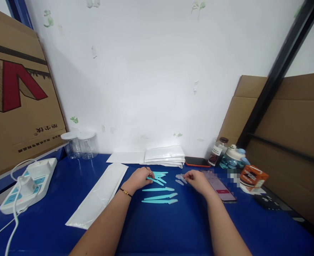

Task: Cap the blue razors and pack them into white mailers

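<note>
On the blue table, my left hand (142, 177) has its fingers closed at the left end of a small pile of turquoise blade-like sticks (161, 174); it grips one of them. Below the pile, a turquoise stick (158, 189) and two more (159, 201) lie side by side, their wider pale ends to the right. To the right, my right hand (195, 179) pinches at the edge of some small translucent caps (180, 180). Its fingertips are too small to show clearly whether a cap is between them.
White packets (165, 153) lie by the wall, a long white packet (100, 195) at left. A power strip (30, 188) and clear jars (87, 145) stand left. Phones (197, 162), a brown-capped bottle (218, 151), a blue-and-white bottle (234, 158) and an orange box (254, 176) are right.
</note>
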Demonstrator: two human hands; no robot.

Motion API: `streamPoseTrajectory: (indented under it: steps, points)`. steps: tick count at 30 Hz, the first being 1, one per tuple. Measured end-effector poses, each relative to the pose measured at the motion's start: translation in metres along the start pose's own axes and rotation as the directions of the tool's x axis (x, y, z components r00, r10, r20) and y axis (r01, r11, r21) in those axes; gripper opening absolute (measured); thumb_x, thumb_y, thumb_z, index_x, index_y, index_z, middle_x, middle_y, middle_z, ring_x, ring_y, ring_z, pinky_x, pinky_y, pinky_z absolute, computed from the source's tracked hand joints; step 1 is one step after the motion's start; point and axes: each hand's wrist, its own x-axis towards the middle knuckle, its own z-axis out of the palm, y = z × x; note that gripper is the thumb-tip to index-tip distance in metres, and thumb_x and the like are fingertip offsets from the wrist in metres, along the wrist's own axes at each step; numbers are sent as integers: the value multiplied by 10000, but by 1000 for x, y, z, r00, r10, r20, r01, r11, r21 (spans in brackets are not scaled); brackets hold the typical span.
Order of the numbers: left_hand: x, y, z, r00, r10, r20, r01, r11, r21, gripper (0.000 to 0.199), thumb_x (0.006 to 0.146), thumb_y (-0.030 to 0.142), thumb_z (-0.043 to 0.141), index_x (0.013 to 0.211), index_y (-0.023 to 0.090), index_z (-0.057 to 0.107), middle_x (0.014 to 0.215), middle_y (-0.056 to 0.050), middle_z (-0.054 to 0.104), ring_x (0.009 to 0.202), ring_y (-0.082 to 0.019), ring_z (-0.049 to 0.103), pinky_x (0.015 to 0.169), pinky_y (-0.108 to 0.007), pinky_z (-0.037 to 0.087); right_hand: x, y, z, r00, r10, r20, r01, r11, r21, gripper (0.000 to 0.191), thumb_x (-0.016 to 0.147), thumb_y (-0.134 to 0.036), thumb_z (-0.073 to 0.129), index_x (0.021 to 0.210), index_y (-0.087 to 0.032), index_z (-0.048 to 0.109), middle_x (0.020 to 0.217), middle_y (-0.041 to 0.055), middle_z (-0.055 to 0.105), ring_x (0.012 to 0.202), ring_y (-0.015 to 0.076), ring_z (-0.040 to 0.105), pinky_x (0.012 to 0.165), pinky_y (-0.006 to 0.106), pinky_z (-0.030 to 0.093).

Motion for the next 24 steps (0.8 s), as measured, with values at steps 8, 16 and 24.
streamPoseTrajectory:
  steps: [8, 16, 24]
  points:
    - [3, 6, 4, 999, -10, -32, 10, 1000, 13, 68, 732, 246, 625, 772, 207, 664, 855, -19, 625, 813, -161, 558, 674, -229, 384, -1, -14, 20, 991, -87, 102, 99, 987, -125, 71, 671, -185, 606, 696, -188, 672, 748, 38, 618, 669, 168, 565, 623, 265, 408]
    - [7, 24, 11, 1000, -2, -5, 2, 999, -32, 92, 750, 212, 570, 755, 209, 662, 770, 4, 668, 719, -146, 581, 606, -226, 361, -4, -28, 31, 979, -47, 201, 37, 998, 55, 89, 677, -117, 577, 719, -182, 621, 637, -10, 612, 580, 121, 529, 523, 202, 369]
    - [7, 29, 11, 1000, -22, -8, 22, 999, -34, 101, 748, 212, 569, 756, 209, 670, 783, -4, 684, 734, -156, 589, 630, -224, 375, -2, -30, 28, 970, -147, 195, 152, 988, -12, 151, 719, -147, 589, 783, -204, 714, 789, 31, 663, 701, 151, 591, 651, 229, 430]
